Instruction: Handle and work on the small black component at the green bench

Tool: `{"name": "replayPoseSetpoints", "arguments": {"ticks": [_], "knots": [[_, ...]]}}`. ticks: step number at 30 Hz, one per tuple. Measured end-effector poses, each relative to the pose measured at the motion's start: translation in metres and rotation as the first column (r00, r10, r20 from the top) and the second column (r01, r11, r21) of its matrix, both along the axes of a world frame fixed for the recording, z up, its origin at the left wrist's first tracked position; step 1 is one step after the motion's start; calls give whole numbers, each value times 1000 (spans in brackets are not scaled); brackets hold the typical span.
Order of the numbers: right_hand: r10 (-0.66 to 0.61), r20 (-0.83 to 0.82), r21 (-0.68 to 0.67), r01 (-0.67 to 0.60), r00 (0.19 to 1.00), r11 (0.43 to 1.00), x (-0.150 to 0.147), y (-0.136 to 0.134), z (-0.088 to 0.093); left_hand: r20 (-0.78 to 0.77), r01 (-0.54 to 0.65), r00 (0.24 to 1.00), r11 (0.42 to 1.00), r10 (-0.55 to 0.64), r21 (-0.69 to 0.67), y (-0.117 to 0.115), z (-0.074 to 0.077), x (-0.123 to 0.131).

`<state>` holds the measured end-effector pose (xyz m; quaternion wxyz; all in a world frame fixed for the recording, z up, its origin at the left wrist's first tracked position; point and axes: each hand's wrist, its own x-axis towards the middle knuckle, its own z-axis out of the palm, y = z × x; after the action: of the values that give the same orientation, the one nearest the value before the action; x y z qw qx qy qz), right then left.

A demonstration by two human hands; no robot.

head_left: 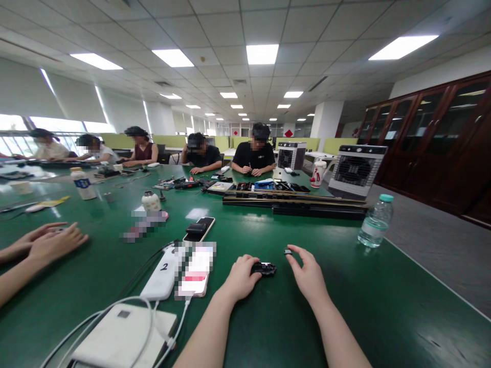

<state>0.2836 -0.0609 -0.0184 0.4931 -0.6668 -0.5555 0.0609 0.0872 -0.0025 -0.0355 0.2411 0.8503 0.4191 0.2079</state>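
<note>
My left hand [242, 277] is closed on one end of a small black device [264, 269], which rests at the table surface with a shiny part on top. Its exact kind I cannot make out. Between thumb and forefinger, my right hand [307, 271] pinches a small dark, flat piece [287, 251] with a pale face. A gap separates this piece from the black device. Left of my left hand lies a phone [197, 271] with a lit, blurred screen and a white cable plugged in.
A white power bank [163, 273] marked 2 and a cream box [126, 332] with loops of cable lie to the left. A water bottle [376, 222] stands at right. Long black strips [295, 202] lie ahead. A co-worker's hands [56, 243] are at far left; other people sit beyond.
</note>
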Motion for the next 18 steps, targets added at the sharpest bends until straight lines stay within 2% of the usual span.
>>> {"name": "replayPoseSetpoints", "arguments": {"ticks": [9, 13, 18], "knots": [[194, 27, -205, -184, 981, 961, -18, 2, -11, -24, 15, 1000, 1000, -15, 1, -1, 0, -1], [230, -9, -196, -227, 973, 954, -22, 3, -14, -26, 21, 999, 1000, -20, 10, -1, 1, -1], [275, 25, -210, -264, 961, 941, -24, 6, -22, -26, 19, 999, 1000, -19, 11, -1, 0, -2]]}}
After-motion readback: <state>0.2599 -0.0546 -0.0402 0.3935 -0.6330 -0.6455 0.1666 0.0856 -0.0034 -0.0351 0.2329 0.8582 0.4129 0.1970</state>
